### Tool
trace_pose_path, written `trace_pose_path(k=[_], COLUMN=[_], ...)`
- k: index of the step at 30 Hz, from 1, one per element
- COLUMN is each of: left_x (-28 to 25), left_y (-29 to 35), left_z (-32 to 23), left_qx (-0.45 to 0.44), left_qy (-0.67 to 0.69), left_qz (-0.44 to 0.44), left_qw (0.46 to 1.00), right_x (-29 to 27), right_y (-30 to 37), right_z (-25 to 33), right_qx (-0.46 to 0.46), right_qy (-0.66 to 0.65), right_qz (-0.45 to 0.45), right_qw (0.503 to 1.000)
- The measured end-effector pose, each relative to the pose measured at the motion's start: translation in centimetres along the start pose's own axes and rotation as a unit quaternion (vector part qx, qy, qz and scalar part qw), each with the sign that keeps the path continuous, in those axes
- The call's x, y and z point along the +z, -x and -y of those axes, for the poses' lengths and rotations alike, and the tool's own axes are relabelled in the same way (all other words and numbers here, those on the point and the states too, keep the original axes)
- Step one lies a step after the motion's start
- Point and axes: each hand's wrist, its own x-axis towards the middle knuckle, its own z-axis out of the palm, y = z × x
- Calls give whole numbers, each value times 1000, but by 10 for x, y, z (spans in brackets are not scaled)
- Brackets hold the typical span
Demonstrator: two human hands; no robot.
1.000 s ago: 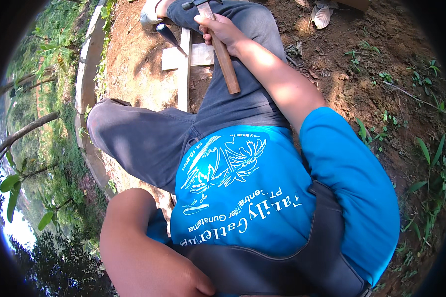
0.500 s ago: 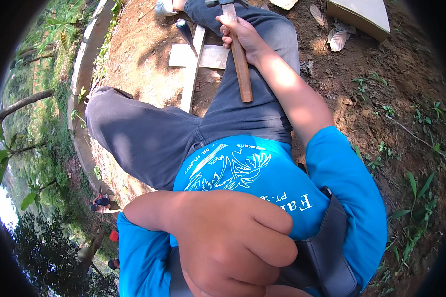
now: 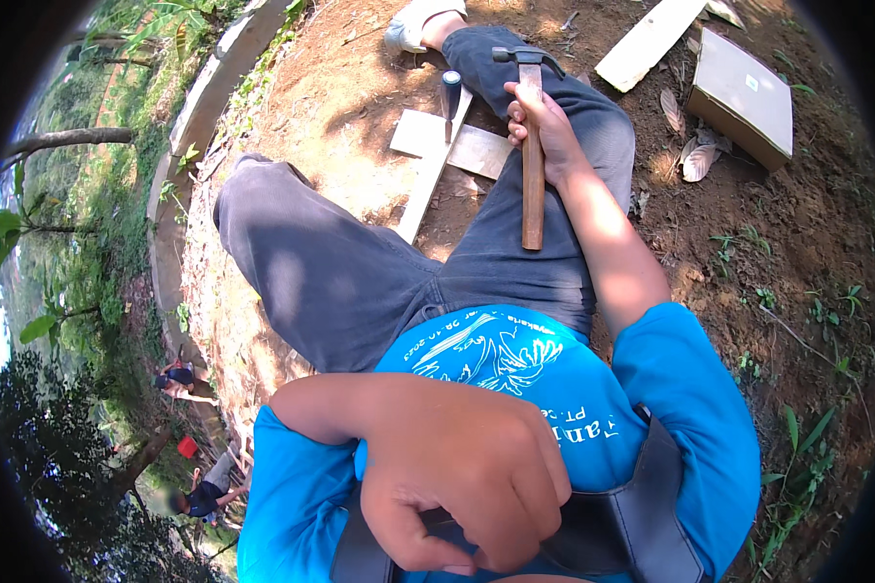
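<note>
My right hand (image 3: 544, 131) is wrapped round the wooden handle of a claw hammer (image 3: 533, 199) over my right thigh, the metal head pointing away from me. Close to my chest, my left hand (image 3: 467, 476) is bent in a loose fist, thumb near the curled fingers, with nothing visible in it. Between my legs, a long pale wood strip (image 3: 428, 189) lies across a shorter wood board (image 3: 481, 153). A tool with a dark handle and narrow metal shaft (image 3: 450, 95), a chisel or screwdriver, stands upright on the strip, untouched by either hand.
A cardboard box (image 3: 749, 92) and another pale board (image 3: 647, 49) lie on the soil at the far right, near dry leaves (image 3: 698, 160). A low concrete edge (image 3: 170, 185) curves along the left above greenery. Other people (image 3: 204, 497) are at the lower left.
The view has shifted, so the scene sits lower and further right. My left hand has turned, showing its thumb and the gap beside it. My right hand still grips the hammer.
</note>
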Motion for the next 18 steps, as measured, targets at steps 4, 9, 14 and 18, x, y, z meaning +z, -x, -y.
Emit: trace_pose_path(k=[4, 9, 14, 18], left_x=[-38, -170, -234, -255], left_y=[14, 70, 134, 167], left_z=[-12, -3, 48, 88], left_qx=[-24, -223, -463, -350], left_qy=[44, -504, -551, -438], left_qz=[-29, -401, -357, -422], left_qw=[998, 732, 595, 712], right_x=[-2, 2, 14, 33], right_y=[-1, -3, 19, 39], right_z=[-4, -6, 16, 68], right_qx=[-1, -31, -57, -79], right_qy=[2, 14, 149, 357], right_qz=[-6, -21, -27, 20], right_qw=[1000, 999, 987, 931])
